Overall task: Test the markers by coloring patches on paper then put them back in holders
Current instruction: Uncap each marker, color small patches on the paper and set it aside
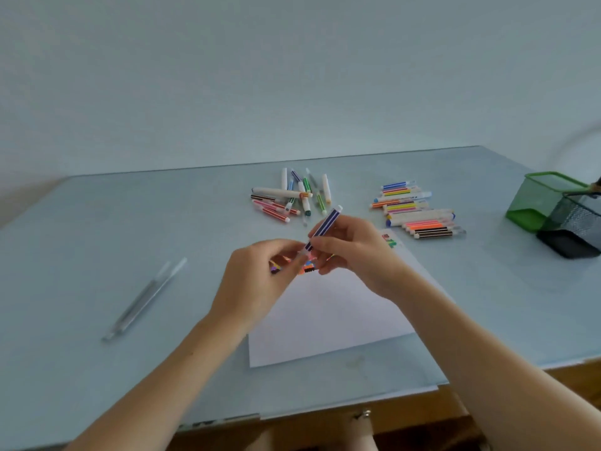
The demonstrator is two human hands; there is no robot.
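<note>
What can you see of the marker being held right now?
The striped marker is a slim plastic pen with dark blue and white stripes along its barrel and a white end cap pointing up and away. It is tilted above the paper, off the table. The right hand grips its barrel; the left hand pinches its lower end, which is hidden.

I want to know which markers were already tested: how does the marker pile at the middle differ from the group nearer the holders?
The middle pile is jumbled, markers crossing at many angles; the right group lies in a neat row, markers roughly parallel. The middle pile sits beyond the paper; the right group lies beside its far corner, nearer the green holder. Both hold striped markers lying flat.
</note>
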